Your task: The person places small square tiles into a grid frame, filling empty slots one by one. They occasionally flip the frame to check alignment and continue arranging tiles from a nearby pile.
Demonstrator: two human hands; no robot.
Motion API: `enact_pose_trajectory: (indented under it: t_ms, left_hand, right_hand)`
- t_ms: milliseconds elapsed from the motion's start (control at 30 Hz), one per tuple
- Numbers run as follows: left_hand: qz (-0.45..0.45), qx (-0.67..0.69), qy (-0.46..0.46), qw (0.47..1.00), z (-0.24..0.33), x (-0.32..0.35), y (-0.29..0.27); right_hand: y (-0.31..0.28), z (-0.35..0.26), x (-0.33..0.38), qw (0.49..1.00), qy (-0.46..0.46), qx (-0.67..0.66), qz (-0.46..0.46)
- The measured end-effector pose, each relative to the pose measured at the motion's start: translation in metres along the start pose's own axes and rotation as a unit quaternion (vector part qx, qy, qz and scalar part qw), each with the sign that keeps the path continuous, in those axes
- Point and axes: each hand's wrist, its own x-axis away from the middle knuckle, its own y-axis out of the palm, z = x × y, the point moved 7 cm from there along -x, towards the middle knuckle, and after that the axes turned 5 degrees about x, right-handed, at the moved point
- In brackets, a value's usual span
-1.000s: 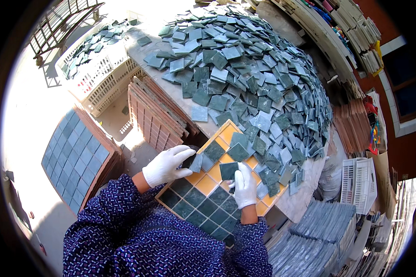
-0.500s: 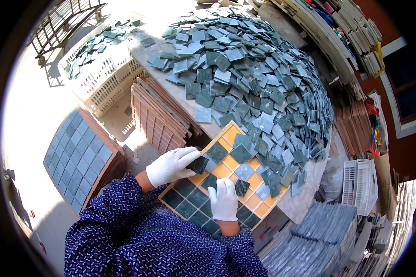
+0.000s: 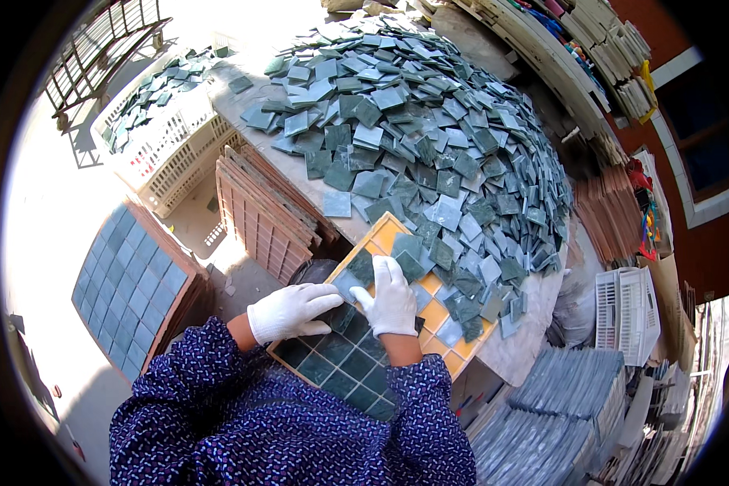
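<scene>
A yellow gridded tray (image 3: 437, 314) lies tilted in front of me at the edge of the tile heap. Dark green square tiles (image 3: 337, 348) fill its near rows; other tiles lie loose across its far part. My left hand (image 3: 293, 312), in a white glove, rests over the tray's left edge with fingers stretched across the near tiles. My right hand (image 3: 389, 298), also gloved, is over the tray's middle, thumb and fingers apart, fingertips beside a green tile (image 3: 361, 267). A dark tile edge shows beside its wrist, mostly hidden.
A large heap of green tiles (image 3: 429, 138) covers the table beyond the tray. To the left stand white crates (image 3: 174, 150), upright brown trays (image 3: 259, 215) and a stack topped with a tile-filled tray (image 3: 130, 279). Bundled grey tile sheets (image 3: 555, 401) stand at lower right.
My right hand has moved up and left across the tray. My left hand has shifted down and slightly right; the dark tile it held is no longer seen in its fingers.
</scene>
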Motion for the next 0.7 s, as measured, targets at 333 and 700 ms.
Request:
enact_pose_trajectory:
  t_ms: [333, 700]
  left_hand:
    - [0.118, 0.018, -0.046, 0.992, -0.022, -0.107, -0.029]
    - [0.183, 0.084, -0.149, 0.968, -0.041, -0.025, -0.039]
  right_hand:
    - [-0.011, 0.061, 0.044, 0.899, 0.29, -0.324, 0.047]
    - [0.001, -0.023, 0.053, 0.984, 0.003, -0.149, 0.096]
